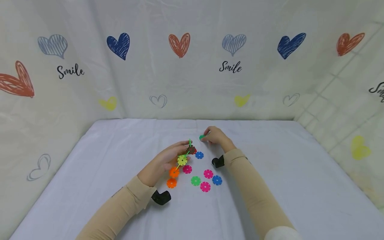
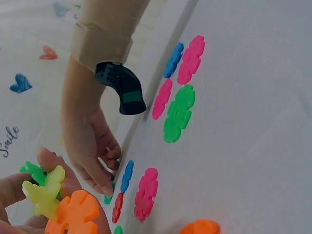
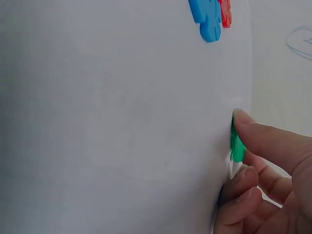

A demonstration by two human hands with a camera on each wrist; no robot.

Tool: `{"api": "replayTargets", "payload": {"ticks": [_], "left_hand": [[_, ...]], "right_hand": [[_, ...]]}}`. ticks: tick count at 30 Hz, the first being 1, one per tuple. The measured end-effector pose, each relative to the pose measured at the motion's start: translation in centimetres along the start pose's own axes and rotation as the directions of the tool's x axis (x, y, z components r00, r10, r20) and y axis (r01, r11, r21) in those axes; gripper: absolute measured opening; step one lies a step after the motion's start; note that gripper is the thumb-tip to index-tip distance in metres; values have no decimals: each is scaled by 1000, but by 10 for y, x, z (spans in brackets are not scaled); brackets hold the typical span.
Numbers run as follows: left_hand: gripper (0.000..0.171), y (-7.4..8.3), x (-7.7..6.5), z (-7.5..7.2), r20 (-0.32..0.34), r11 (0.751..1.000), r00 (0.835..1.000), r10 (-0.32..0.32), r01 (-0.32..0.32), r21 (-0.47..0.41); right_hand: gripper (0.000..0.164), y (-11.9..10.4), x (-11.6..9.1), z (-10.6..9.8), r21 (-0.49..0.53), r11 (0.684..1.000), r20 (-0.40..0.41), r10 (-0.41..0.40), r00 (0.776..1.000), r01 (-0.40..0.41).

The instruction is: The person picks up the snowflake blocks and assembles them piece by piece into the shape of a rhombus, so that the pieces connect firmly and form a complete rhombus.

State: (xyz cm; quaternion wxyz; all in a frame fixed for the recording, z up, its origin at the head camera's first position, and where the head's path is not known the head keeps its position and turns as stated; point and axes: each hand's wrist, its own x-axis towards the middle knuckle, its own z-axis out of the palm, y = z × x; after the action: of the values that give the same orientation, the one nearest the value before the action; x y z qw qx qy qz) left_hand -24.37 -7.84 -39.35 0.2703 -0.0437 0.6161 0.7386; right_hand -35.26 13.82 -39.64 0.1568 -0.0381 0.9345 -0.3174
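My left hand [image 1: 169,156] holds a joined chain of notched plastic discs, fingers curved about it. In the chain, an orange disc [image 1: 174,172] hangs at the near end, linked to a yellow disc [image 1: 182,160], with green and dark brown pieces farther along by the fingertips. Farther back on the right, my right hand [image 1: 216,136] pinches a green disc [image 3: 238,146] between thumb and fingers, low at the tabletop. A blue disc [image 1: 199,155] lies flat between the hands, next to a red disc [image 2: 117,208] partly hidden by the chain in the head view.
Several loose discs lie on the white cloth [image 1: 270,186]: pink [image 1: 205,186], green [image 1: 196,181], blue [image 1: 217,180] and an orange one [image 1: 171,183] by the left wrist. Black wrist cameras [image 1: 161,198] stick out from both sleeves. A curtain printed with hearts hangs behind the table.
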Motion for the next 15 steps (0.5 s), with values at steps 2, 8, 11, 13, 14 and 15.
{"api": "replayTargets", "payload": {"ticks": [2,8,11,13,14,15], "left_hand": [[46,0,0,1,2,1000,1000,-9,9,5],[46,0,1,2,23,1000,1000,-9,9,-2],[47,1,0,2,29,1000,1000,-5,5,-7],[47,1,0,2,23,1000,1000,-5,5,-10],[47,1,0,2,22,1000,1000,-5,5,-7],[47,1,0,1,22,1000,1000,-7,7,-5]], "right_hand": [[34,-1,-1,0,9,1000,-5,1,1000,-1],[29,0,-2,-1,54,998,-14,-29,999,29],[27,2,-3,-1,73,997,-25,-39,999,41],[26,3,-4,-2,88,995,-45,-47,998,51],[26,4,-5,-3,100,993,-57,-51,997,56],[26,4,-6,-4,128,990,-69,-56,996,64]]}}
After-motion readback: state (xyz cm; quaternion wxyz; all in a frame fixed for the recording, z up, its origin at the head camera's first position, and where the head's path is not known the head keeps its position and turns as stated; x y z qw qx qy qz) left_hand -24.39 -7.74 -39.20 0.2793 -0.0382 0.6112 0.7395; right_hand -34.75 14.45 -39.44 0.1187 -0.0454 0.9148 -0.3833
